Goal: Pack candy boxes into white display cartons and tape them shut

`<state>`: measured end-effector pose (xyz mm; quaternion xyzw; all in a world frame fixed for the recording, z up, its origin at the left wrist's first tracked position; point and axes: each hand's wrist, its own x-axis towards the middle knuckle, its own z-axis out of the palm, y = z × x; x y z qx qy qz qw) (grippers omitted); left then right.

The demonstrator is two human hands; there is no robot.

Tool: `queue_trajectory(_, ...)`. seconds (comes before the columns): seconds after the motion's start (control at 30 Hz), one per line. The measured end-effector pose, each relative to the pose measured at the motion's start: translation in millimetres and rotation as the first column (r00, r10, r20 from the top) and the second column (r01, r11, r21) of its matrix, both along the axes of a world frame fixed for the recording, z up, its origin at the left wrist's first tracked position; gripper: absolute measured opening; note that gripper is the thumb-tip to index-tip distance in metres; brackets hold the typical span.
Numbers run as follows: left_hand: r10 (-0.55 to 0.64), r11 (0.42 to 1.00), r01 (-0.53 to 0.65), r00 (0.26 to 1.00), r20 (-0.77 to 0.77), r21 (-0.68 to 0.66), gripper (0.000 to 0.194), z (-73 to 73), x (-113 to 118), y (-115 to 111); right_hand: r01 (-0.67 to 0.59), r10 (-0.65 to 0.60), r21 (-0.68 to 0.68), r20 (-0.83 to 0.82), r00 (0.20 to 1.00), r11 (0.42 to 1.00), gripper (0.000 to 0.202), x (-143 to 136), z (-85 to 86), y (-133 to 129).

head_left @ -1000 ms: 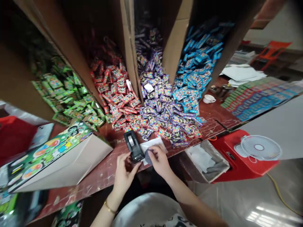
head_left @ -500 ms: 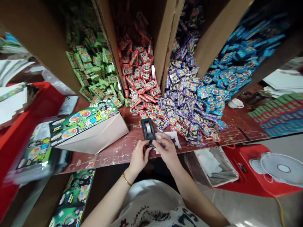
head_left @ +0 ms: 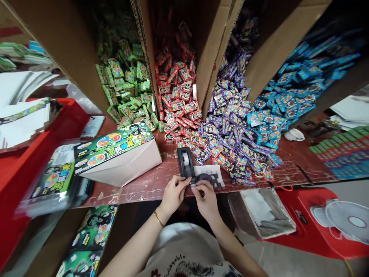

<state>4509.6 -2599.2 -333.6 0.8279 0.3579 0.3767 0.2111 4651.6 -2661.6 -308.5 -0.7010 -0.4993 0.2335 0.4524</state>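
Observation:
A black tape dispenser (head_left: pixel 182 165) with a pale tape roll (head_left: pixel 186 158) stands near the table's front edge. At its front end, my left hand (head_left: pixel 173 194) has thumb and forefinger pinched together. My right hand (head_left: pixel 206 198) is closed just to the right, its thumb and fingertips also meeting by the dispenser's front. Whatever lies between the fingertips is too small to make out. Beside the dispenser, partly behind my right hand, lies a white paper (head_left: pixel 217 171) with dark shapes on it.
Cardboard dividers (head_left: pixel 215 50) separate green packets (head_left: pixel 127 90), red packets (head_left: pixel 181 104), purple packets (head_left: pixel 227 119) and blue packets (head_left: pixel 284 100), which spill onto the table. A printed box (head_left: pixel 121 154) lies left. Below right are a lined bin (head_left: pixel 268 215) and a white fan (head_left: pixel 348 219).
The view has shifted, so the table things appear further right. My hands stay at the dispenser's front; the right hand's fingers have curled in closer to the left fingertips.

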Motion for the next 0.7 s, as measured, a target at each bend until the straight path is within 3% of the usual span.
queue_trajectory(0.17, 0.032, 0.999, -0.029, 0.995, -0.097, 0.035, 0.032, 6.5, 1, -8, -0.141, 0.137, 0.012, 0.15, 0.979, 0.99, 0.022, 18, 12.8, -23)
queue_trajectory(0.23, 0.041, 0.999, -0.037, 0.993, -0.108, 0.037, 0.035, 20.8, -5, -12, -0.23, 0.212, 0.032, 0.276, 0.937, 0.973, 0.021, 34, 26.2, -28)
queue_trajectory(0.3, 0.076, 0.994, -0.067, 0.992, -0.099, 0.091, 0.041, 46.0, -20, -14, -0.375, 0.296, 0.104, 0.44, 0.848, 0.921, 0.029, 49, 48.0, -17)
queue_trajectory(0.4, 0.23, 0.937, -0.208, 0.972, -0.049, 0.279, 0.044, 97.9, -59, -9, -0.669, 0.451, 0.11, 0.657, 0.604, 0.735, 0.051, 49, 97.4, 29)
queue_trajectory(0.47, 0.388, 0.857, -0.331, 0.919, -0.072, 0.395, 0.044, 130.7, -90, -2, -0.789, 0.524, 0.032, 0.731, 0.437, 0.614, 0.062, 29, 135.6, 68)
queue_trajectory(0.53, 0.537, 0.783, -0.416, 0.828, -0.164, 0.462, 0.047, 152.2, -118, 8, -0.863, 0.605, -0.056, 0.736, 0.303, 0.502, 0.068, -1, 169.9, 107)
queue_trajectory(0.6, 0.609, 0.747, -0.438, 0.752, -0.252, 0.501, 0.053, 159.4, -138, 18, -0.909, 0.67, -0.105, 0.71, 0.217, 0.404, 0.065, -34, 195.3, 142)
queue_trajectory(0.7, 0.625, 0.733, -0.418, 0.726, -0.288, 0.536, 0.06, 153.2, -149, 28, -0.947, 0.708, -0.12, 0.693, 0.135, 0.298, 0.055, -75, 215.8, 183)
